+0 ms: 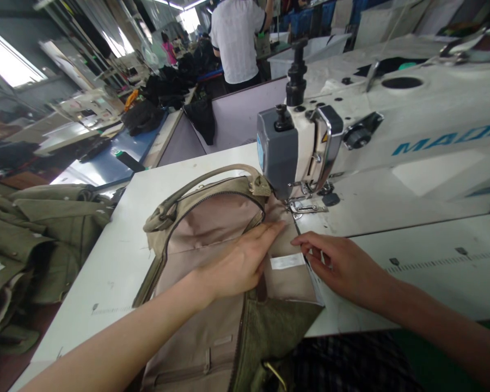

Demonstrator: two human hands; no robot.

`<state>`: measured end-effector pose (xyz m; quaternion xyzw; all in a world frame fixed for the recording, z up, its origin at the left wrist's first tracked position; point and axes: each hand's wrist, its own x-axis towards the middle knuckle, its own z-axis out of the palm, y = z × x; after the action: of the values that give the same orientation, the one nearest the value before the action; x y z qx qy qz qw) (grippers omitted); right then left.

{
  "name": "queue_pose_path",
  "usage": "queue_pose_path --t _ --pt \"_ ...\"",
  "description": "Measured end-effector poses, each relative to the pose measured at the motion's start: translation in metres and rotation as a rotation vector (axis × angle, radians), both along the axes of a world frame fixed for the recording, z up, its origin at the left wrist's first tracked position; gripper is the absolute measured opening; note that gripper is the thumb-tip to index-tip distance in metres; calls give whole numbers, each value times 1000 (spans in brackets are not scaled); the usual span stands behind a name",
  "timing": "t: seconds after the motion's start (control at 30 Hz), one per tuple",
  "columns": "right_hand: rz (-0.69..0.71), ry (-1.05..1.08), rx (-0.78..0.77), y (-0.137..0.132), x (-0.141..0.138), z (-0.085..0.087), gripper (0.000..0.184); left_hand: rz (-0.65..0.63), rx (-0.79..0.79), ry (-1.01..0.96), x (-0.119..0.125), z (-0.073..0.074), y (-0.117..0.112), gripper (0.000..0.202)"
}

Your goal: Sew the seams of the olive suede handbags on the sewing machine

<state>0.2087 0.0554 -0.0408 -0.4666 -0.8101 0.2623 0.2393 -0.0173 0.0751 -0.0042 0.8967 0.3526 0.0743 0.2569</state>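
An olive-green bag (269, 337) lies unzipped on the sewing table, its pinkish-beige lining (200, 267) turned up to view. My left hand (245, 258) rests flat on the lining, fingers stretched together toward the presser foot (308, 209) of the sewing machine (375, 120). A flap of lining with a white label (288, 261) lies just right of that hand, its far corner beside the foot. At the flap's right edge is my right hand (335, 264), loosely curled, with index finger and thumb apart and nothing visible between them. The bag's handle (208, 174) arches at the back.
More olive-green fabric pieces (41, 245) are heaped at the left, beside the white tabletop (102, 261). Behind stands a lilac partition (245, 109). Farther back, a person in a white shirt (237, 41) stands among other sewing machines and dark cloth piles.
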Motion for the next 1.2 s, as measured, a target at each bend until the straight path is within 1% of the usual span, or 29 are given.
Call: queue_pose_path --t 0.23,0.33,0.4,0.5,0.57,0.7,0.77,0.87,0.93,1.07,1.2 --pt "56 34 56 -2 2 0 23 -12 -4 -3 0 2 0 84" --pt "80 51 111 -2 2 -2 24 -10 -7 8 0 2 -1 83" --pt "129 12 207 -1 2 -4 25 -4 -4 1 0 0 -1 84" --pt "166 -90 402 4 2 -9 24 8 3 -19 0 -2 -1 86" --pt "189 -86 470 8 3 -11 25 8 4 -25 0 -3 -1 85" --pt "329 -3 483 15 10 -13 25 14 6 -7 1 -1 -1 84" --pt "355 -15 470 17 14 -13 26 15 15 6 1 -1 0 84" --pt "352 -70 457 17 19 -15 28 -6 40 36 0 -4 0 82" --pt "343 -90 474 15 20 -20 29 -35 67 67 -2 -7 1 80" --pt "291 -69 494 9 18 -31 29 -99 100 162 -3 -15 3 72" --pt "271 -39 523 4 16 -35 28 -131 99 219 0 -20 3 68"
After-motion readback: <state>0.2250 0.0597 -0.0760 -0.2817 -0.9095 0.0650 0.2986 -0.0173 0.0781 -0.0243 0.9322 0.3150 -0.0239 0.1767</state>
